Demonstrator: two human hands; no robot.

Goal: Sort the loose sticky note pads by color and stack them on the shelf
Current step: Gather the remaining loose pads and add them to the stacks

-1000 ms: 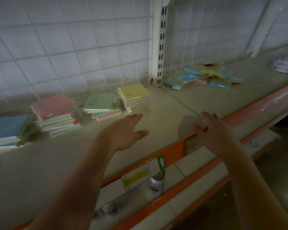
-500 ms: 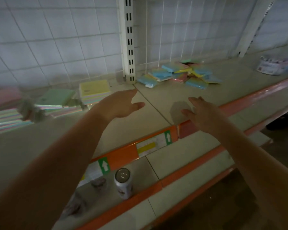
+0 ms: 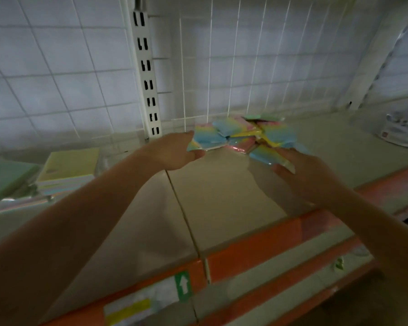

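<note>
Head view: both hands now at the loose pile (image 3: 243, 135); half a second ago they hovered short of it, and the sorted stacks sat nearer centre.
Change: the view has swung right; the yellow stack (image 3: 68, 168) and green stack (image 3: 7, 177) now sit at 9 o'clock, and the can on the lower shelf has gone out of frame.
Shelf: the shelf (image 3: 222, 196) carries the loose pile at 12 o'clock against the grid back wall (image 3: 245, 67), just right of the slotted upright (image 3: 147, 76); a white packet (image 3: 400, 132) lies at 3 o'clock.
Left hand: left hand (image 3: 174, 152) reaches in, thumb and fingers meeting the pile's left edge at a blue pad (image 3: 198, 144); pinching or only touching, I cannot tell.
Right hand: right hand (image 3: 304, 170), fingers extended, touches a blue-yellow pad (image 3: 269, 155) at the pile's near right corner; blur hides the grip.
</note>
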